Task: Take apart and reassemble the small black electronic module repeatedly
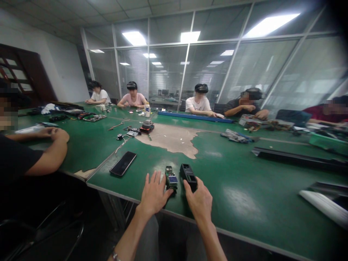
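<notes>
Grip, left (153,194): I spread it open beside the green, oblong circuit board (172,179).
Grip, right (200,200): I clasp the black, oblong plastic casing (187,172).

Glossy tabletop (223,163), matt plastic casing (188,174), smooth glassy phone screen (123,164)

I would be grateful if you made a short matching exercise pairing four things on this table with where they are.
Things:
1. phone
2. board
3. case
4. bottle

Places:
A. between the left hand and the case
B. upright, near one end of the blue bar
C. grasped by the right hand
D. lying flat, to the left of the left hand

Pairs: 1-D, 2-A, 3-C, 4-B.
</notes>
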